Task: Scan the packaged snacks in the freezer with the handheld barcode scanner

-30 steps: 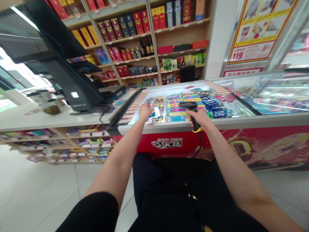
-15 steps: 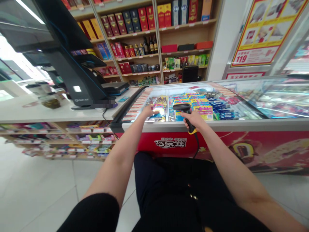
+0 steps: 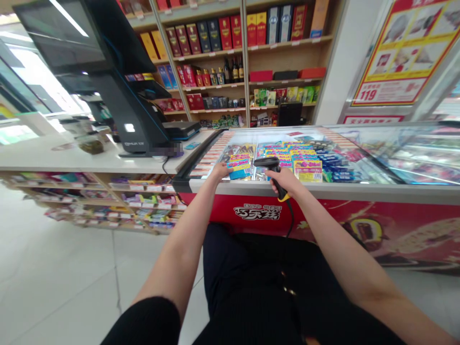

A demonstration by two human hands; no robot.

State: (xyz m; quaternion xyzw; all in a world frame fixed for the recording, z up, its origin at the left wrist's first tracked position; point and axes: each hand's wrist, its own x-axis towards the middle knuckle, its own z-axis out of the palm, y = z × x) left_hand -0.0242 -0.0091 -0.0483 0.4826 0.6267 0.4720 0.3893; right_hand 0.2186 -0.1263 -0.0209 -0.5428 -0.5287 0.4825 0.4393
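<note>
My right hand (image 3: 285,181) grips the handle of a black barcode scanner (image 3: 268,164) with a yellow base and a dangling black cord, its head turned left over the open chest freezer (image 3: 323,191). My left hand (image 3: 220,170) reaches into the freezer's left end and holds a yellow, pink and blue packet (image 3: 239,168) by its edge. The scanner head sits just right of that packet. Rows of coloured ice-cream packets fill the freezer around both hands.
A white counter (image 3: 72,160) to the left carries a black till screen (image 3: 108,72) on a stand. Below it run shelves of small goods. Wooden shelves with boxed bottles (image 3: 230,43) stand behind. The freezer's glass lid (image 3: 406,148) covers its right part. White tiled floor lies at left.
My left hand has lifted a yellow and blue packet out of the pile and drawn it nearer. The scanner has moved left toward it. The view has shifted slightly.
</note>
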